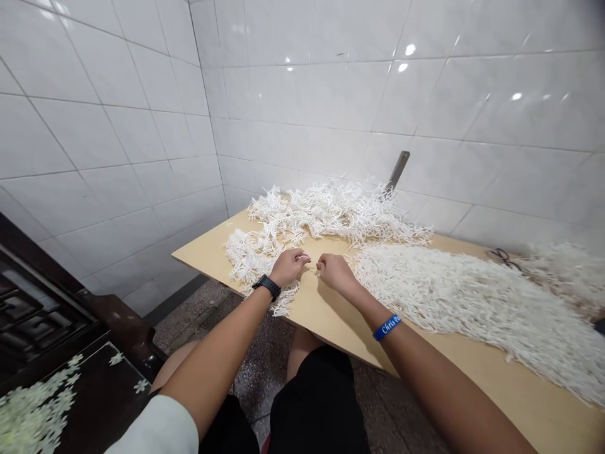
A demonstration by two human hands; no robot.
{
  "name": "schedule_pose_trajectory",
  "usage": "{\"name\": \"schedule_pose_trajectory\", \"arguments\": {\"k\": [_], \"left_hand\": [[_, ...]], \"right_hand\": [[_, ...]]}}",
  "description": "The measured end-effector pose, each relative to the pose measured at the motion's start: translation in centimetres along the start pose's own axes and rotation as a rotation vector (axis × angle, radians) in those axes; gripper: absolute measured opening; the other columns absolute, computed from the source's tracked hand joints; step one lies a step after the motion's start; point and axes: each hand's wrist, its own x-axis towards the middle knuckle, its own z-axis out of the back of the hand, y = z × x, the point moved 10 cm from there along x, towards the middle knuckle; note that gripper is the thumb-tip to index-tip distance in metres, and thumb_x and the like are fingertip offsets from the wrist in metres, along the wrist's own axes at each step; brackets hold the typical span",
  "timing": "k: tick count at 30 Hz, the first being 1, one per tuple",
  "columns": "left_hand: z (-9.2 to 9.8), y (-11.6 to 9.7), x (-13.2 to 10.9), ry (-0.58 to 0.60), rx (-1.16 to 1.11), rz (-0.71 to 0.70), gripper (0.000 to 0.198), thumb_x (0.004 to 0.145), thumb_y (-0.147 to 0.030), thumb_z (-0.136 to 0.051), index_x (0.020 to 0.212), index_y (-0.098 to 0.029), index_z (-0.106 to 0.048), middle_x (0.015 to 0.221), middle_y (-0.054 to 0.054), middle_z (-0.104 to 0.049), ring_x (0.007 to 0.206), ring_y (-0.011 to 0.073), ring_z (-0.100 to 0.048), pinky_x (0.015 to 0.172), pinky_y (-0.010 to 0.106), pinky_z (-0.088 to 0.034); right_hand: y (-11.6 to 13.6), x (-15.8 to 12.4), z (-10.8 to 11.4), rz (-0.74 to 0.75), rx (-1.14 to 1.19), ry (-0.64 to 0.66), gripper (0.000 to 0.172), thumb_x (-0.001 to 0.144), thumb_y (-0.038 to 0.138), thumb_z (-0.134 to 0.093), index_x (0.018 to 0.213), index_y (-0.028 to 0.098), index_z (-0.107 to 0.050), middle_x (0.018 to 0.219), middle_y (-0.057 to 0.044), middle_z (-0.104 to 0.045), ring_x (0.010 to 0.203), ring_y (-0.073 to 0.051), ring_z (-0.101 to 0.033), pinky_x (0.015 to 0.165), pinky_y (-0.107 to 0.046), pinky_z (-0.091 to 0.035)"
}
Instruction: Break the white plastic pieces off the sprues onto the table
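Observation:
Over the bare middle of the board, my left hand (289, 267) is closed in a pinch, with a small white strand piece (303, 257) at its fingertips. Just to its right, my right hand (334, 272) is also closed, thumb and fingers pressed together; whatever lies in that pinch is too small to make out. The two hands face each other a short gap apart. A tangled heap of thin white branched strands (326, 211) lies behind them and curls round to the left, partly under my left wrist. Loose short white pieces (439, 287) spread in a thick layer to the right.
The light wooden board (350, 318) stands against a tiled wall. A flat metal strip (397, 169) leans behind the heap. Dark-handled scissors (503, 257) lie at the back right. At lower left, pale flower-shaped pieces (38, 403) rest on a dark wooden seat (101, 391).

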Motion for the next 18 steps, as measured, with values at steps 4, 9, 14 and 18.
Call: {"name": "schedule_pose_trajectory", "arguments": {"k": [4,9,14,18], "left_hand": [[1.1,0.8,0.4,-0.051,0.008,0.036,0.018,0.077,-0.029,-0.052,0.068,-0.016,-0.061,0.068,0.001,-0.063,0.064,0.0145,-0.053,0.060,0.025,-0.036],[1.5,0.2,0.4,-0.013,-0.024,0.018,0.025,0.076,-0.036,-0.054,0.071,-0.015,-0.066,0.068,0.002,-0.065,0.068,0.0162,-0.057,0.064,0.026,-0.040],[0.7,-0.8,0.1,0.044,-0.103,-0.022,0.031,0.077,-0.041,-0.055,0.084,-0.015,-0.072,0.087,0.006,-0.073,0.086,0.0201,-0.063,0.078,0.029,-0.046],[1.0,-1.2,0.3,0.047,-0.170,-0.021,0.028,0.079,-0.035,-0.053,0.077,-0.015,-0.072,0.103,0.010,-0.072,0.102,0.0214,-0.063,0.091,0.031,-0.045]], "right_hand": [[-2.8,-1.7,1.0,-0.076,0.021,-0.026,0.020,0.085,0.015,-0.050,0.083,0.012,-0.070,0.083,-0.014,-0.071,0.075,-0.020,-0.063,0.059,-0.025,-0.035],[-7.3,-4.4,2.7,-0.094,0.083,-0.055,0.029,0.087,0.013,-0.042,0.092,0.015,-0.070,0.075,-0.006,-0.070,0.066,-0.016,-0.061,0.059,-0.023,-0.039],[-7.0,-4.0,4.1,0.070,0.079,-0.160,0.046,0.076,-0.001,-0.043,0.110,0.017,-0.070,0.112,-0.010,-0.068,0.102,-0.022,-0.061,0.088,-0.030,-0.044],[-5.0,-2.6,5.1,0.103,0.035,-0.290,0.058,0.075,-0.002,-0.046,0.128,0.018,-0.060,0.139,-0.012,-0.051,0.126,-0.026,-0.046,0.104,-0.039,-0.035]]}}
